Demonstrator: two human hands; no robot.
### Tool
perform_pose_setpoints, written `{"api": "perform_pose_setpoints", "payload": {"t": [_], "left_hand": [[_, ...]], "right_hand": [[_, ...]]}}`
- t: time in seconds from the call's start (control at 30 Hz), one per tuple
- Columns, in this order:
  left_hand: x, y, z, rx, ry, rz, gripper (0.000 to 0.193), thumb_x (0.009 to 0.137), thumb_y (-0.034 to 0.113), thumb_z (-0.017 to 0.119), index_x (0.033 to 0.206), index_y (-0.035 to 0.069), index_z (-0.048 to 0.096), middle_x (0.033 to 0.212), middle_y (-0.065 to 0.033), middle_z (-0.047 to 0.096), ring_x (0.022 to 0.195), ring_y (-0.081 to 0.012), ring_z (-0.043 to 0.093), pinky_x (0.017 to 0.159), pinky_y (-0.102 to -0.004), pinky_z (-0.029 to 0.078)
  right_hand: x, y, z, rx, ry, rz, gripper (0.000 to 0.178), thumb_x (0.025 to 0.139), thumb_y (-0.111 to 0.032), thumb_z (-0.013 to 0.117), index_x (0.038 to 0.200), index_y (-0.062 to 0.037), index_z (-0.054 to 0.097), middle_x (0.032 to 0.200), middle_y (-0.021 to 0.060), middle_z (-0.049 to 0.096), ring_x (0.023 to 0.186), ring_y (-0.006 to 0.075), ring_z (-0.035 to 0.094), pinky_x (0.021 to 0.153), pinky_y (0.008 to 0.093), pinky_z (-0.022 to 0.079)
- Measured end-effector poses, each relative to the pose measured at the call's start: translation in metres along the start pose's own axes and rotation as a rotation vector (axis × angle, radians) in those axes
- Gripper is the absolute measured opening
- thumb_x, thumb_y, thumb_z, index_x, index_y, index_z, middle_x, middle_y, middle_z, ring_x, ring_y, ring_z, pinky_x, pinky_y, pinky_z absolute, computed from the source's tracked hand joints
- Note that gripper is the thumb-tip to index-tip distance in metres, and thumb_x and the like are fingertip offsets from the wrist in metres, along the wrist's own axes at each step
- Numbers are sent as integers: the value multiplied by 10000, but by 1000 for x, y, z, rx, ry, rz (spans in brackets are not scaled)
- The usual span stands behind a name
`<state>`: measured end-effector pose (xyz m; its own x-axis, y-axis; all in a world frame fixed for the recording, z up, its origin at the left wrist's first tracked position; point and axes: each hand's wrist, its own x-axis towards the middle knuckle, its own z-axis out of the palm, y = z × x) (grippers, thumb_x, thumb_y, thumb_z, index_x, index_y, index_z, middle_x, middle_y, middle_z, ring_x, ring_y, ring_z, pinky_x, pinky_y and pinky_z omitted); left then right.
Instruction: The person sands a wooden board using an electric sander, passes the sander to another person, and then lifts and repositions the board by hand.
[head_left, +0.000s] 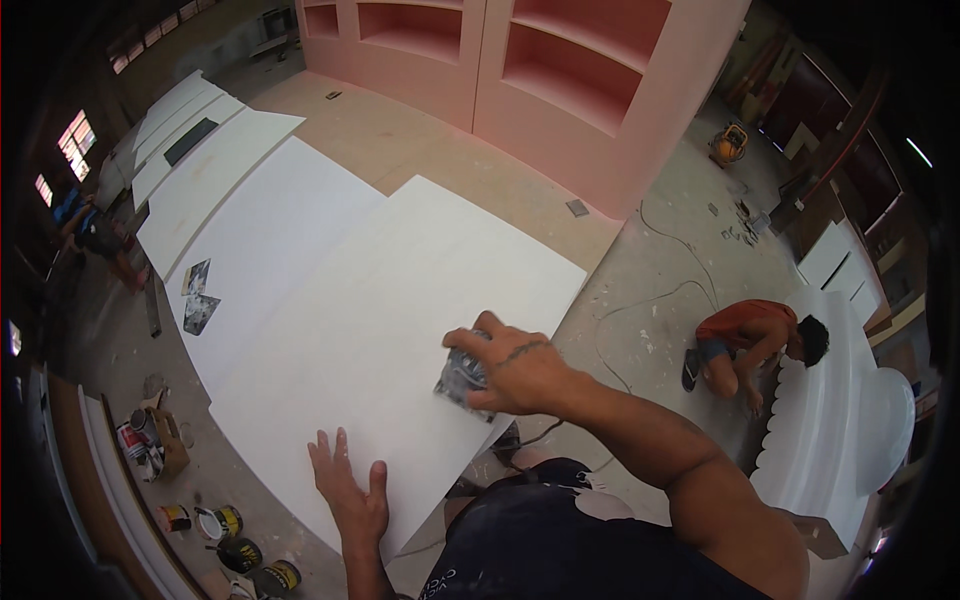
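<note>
The main risk is the white panel (400, 270) slipping over the pale sheet (290, 205) it overlaps: a hard sideways push from the right hand (525, 372) could shift it if the left hand (352, 490) bears down too lightly. The grey sanding tool (462, 378) sits on the panel near its right-hand edge, so a stroke running too far that way could tip it over the border and round or chip the edge. Uneven pressure might also leave a hollow in the face.

The right arm reaches in from the lower right, elbow bent, its hand curled over the tool and gripping it from above; the tool looks like a sander, though the fingers hide much of it. The left hand lies open, fingers spread, apparently flat on the panel near its lower end.
</note>
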<state>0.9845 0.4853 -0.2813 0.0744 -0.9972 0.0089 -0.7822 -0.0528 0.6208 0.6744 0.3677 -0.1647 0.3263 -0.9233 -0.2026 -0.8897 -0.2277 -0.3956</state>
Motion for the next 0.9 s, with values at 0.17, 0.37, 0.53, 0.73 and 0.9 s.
{"api": "perform_pose_setpoints", "payload": {"t": [0.17, 0.37, 0.53, 0.73, 0.9], "left_hand": [[16, 38, 26, 310, -218, -11, 1019, 955, 675, 715, 1717, 81, 389, 1820, -296, 125, 1689, -516, 31, 1307, -722, -9], [49, 58, 51, 459, -248, 109, 1055, 962, 716, 657, 1736, 70, 342, 1823, -302, 126, 1694, -498, 68, 1315, -700, -10], [60, 66, 57, 471, -225, 101, 1037, 954, 725, 662, 1713, 70, 397, 1813, -303, 179, 1684, -507, 122, 1316, -703, 13], [63, 63, 55, 469, -202, 102, 1032, 924, 731, 700, 1676, 65, 464, 1794, -302, 242, 1674, -511, 172, 1315, -707, 40], [65, 62, 51, 482, -170, 101, 1005, 915, 746, 707, 1648, 85, 520, 1779, -291, 290, 1665, -510, 201, 1308, -717, 62]], "right_hand": [[13, 92, -48, -19, 135, 274, 756, 820, -360, 822, 1518, -244, 557, 1358, 160, 591, 1169, 377, 727, 1021, 491, 591], [55, 141, -80, -6, 199, 375, 755, 807, -324, 810, 1510, -209, 561, 1364, 153, 593, 1144, 364, 739, 1017, 477, 597], [119, 133, -88, -3, 154, 237, 731, 821, -335, 818, 1498, -220, 567, 1397, 160, 591, 1179, 367, 738, 1035, 472, 591], [230, 104, -98, -22, 110, 83, 757, 819, -326, 786, 1536, -235, 559, 1425, 147, 604, 1234, 340, 721, 1056, 466, 593], [324, 82, -111, -34, 155, 89, 737, 836, -345, 782, 1535, -252, 568, 1426, 121, 622, 1229, 323, 736, 1069, 446, 598]]}}
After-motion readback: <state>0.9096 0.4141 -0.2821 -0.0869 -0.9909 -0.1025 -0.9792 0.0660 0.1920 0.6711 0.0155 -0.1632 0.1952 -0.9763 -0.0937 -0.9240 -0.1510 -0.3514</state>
